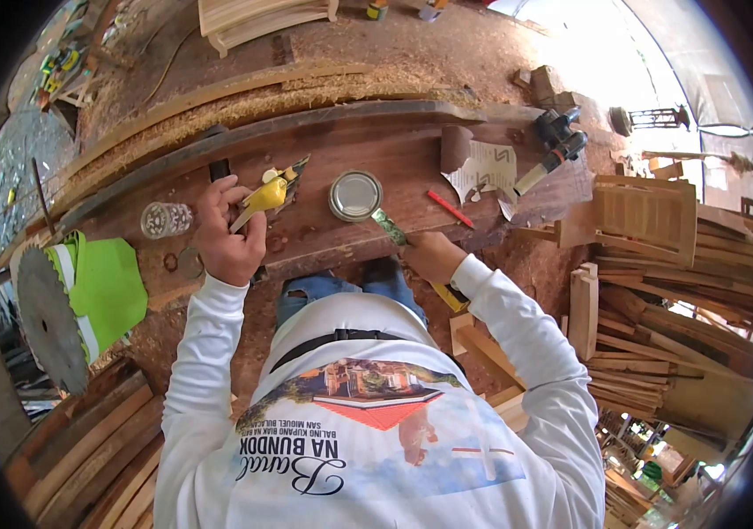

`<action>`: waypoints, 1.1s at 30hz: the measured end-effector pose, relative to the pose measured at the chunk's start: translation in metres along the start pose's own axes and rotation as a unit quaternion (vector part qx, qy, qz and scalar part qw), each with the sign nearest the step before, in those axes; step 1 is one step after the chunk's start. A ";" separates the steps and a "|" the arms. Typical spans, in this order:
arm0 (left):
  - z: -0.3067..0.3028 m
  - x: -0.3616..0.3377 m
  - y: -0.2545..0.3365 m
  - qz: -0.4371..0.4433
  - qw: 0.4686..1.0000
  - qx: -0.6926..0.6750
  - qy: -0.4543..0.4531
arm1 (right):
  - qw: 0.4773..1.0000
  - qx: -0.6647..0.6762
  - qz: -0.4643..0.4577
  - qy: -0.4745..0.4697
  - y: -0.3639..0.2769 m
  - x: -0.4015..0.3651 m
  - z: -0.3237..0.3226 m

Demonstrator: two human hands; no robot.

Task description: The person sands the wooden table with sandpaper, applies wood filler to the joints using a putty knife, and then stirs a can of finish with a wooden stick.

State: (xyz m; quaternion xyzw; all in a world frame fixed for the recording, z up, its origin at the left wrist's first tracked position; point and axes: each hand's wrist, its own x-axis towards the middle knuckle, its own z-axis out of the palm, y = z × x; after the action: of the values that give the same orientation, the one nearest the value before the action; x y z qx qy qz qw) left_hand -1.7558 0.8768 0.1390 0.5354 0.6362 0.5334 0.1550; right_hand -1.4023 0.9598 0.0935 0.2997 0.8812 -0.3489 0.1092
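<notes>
My left hand (228, 234) grips a yellow-handled scraper (266, 194) over the dark wooden workbench (376, 145), its blade pointing up and to the right. My right hand (434, 256) holds a second tool with a yellow handle (448, 296) and a green-smeared blade (389, 227). That blade's tip reaches the edge of a round silver tin (355, 196) standing on the bench between my hands. My jeans and white long-sleeved shirt fill the lower view.
A small glass jar (165, 220) sits left of my left hand. A red pencil (450, 209), sandpaper sheets (482, 167) and a power tool (557, 141) lie on the bench's right part. A circular saw blade (46, 322) and green vest (103, 286) are at left; stacked wood (659, 291) at right.
</notes>
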 end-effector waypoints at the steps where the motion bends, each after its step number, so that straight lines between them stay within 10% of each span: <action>1: 0.001 -0.001 0.000 0.001 1.000 0.002 0.000 | 0.997 0.061 0.012 0.054 -0.001 -0.004 0.003; 4: 0.003 -0.004 0.001 0.000 1.000 0.008 -0.002 | 0.895 0.371 0.248 -0.024 -0.026 -0.012 -0.003; 10: 0.002 -0.009 0.004 -0.019 1.000 0.009 -0.016 | 0.799 0.542 0.259 -0.007 -0.031 -0.020 0.001; 22: 0.000 -0.010 0.006 -0.034 0.999 -0.004 -0.014 | 0.879 0.370 0.302 -0.009 -0.054 -0.015 -0.022; 28: 0.016 0.003 0.021 0.017 0.998 0.059 0.006 | 0.920 0.255 0.249 0.166 -0.039 -0.026 -0.003; 33: 0.068 0.025 -0.001 0.087 0.994 0.064 0.022 | 0.856 0.381 0.307 0.167 -0.013 -0.026 0.026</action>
State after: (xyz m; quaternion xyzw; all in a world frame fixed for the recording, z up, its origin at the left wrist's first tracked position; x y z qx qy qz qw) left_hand -1.7136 0.9326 0.1210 0.5858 0.6234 0.5145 0.0596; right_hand -1.3900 0.9227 0.0927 0.6268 0.5477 -0.5508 -0.0609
